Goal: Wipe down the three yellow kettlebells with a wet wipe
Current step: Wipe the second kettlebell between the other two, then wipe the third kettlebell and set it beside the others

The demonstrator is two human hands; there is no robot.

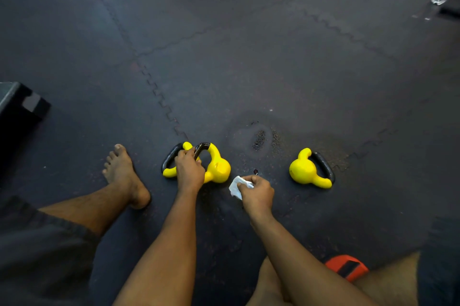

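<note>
I see the dark floor mat (249, 69) carrying everything, just right of where its toothed seam ends. The left hand (189, 171) curls tight round the black handle of the middle kettlebell (219, 168), whose yellow body lies just right of the knuckles. The left kettlebell (169, 171) sits partly hidden behind that hand, and the right kettlebell (302, 171) lies well apart. The right hand (257, 193) pinches a crumpled white wipe (235, 187) between the middle and right kettlebells.
</note>
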